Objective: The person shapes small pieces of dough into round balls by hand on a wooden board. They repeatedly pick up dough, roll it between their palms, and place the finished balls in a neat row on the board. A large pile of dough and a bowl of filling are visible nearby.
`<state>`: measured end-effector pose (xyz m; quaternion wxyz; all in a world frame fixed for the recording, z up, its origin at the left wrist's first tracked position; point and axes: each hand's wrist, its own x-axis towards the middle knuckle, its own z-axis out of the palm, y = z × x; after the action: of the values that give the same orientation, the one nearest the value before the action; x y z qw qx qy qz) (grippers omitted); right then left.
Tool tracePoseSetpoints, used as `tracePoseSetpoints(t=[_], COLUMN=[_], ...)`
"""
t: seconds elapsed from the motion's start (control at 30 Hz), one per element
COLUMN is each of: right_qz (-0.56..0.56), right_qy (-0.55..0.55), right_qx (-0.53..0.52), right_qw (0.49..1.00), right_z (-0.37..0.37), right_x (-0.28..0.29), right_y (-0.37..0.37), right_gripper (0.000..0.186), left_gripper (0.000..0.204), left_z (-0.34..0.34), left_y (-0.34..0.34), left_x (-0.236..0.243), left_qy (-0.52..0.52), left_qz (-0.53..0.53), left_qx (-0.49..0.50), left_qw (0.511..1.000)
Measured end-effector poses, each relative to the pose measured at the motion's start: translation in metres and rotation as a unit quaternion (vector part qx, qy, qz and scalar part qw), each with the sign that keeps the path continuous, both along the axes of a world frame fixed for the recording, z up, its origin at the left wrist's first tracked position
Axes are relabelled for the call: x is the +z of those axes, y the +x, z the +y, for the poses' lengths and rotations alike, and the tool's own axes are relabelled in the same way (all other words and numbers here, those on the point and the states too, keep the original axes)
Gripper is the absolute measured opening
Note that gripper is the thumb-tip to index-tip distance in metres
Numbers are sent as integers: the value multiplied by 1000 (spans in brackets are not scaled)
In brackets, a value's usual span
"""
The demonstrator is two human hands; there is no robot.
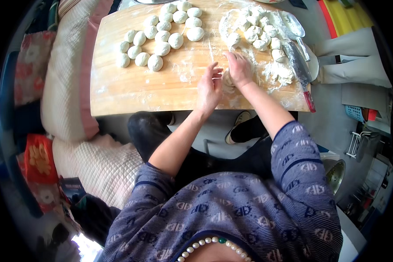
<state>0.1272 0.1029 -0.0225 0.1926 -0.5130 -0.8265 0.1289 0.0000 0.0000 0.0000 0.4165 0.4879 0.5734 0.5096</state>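
A piece of dough lies on the floured wooden board, between my hands and partly hidden. My right hand presses down on it, fingers closed over its far side. Just to its left, my left hand is held with fingers slightly bent and apart, and nothing shows in it. Smooth round dough balls sit in rows on the left half of the board. At the far right is a heap of smaller, rough dough lumps, dusted with flour.
A knife with a red handle lies along the board's right side, beside a floury metal scoop. Loose flour is scattered near it. A quilted cover borders the left side. A metal bowl stands lower right.
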Motion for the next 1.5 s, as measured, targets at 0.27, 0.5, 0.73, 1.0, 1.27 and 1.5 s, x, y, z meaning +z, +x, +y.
tracePoseSetpoints(t=[0.27,0.5,0.73,1.0,1.27,1.5], right_qz=[174,20,281,26,135,88], right_qy=[-147,132,-94,107,67,8], right_qx=[-50,26,-56,31,-7,-39], right_qw=[972,991,953,993,989,995], right_z=[-18,8,-13,31,-6,16], right_x=[10,-1,12,4,-1,21], right_y=[-5,4,-20,-8,-7,-26], right_gripper=[30,22,22,20,16,14], left_gripper=[49,48,52,50,49,51], left_z=[-11,-1,-8,3,-4,5], left_y=[16,2,11,5,2,2], left_x=[20,12,9,12,15,2], left_qy=[45,4,44,2,13,-4], left_qz=[19,32,74,23,0,16], left_qx=[-1,20,-21,12,-16,-3], left_qw=[999,999,996,1000,1000,1000])
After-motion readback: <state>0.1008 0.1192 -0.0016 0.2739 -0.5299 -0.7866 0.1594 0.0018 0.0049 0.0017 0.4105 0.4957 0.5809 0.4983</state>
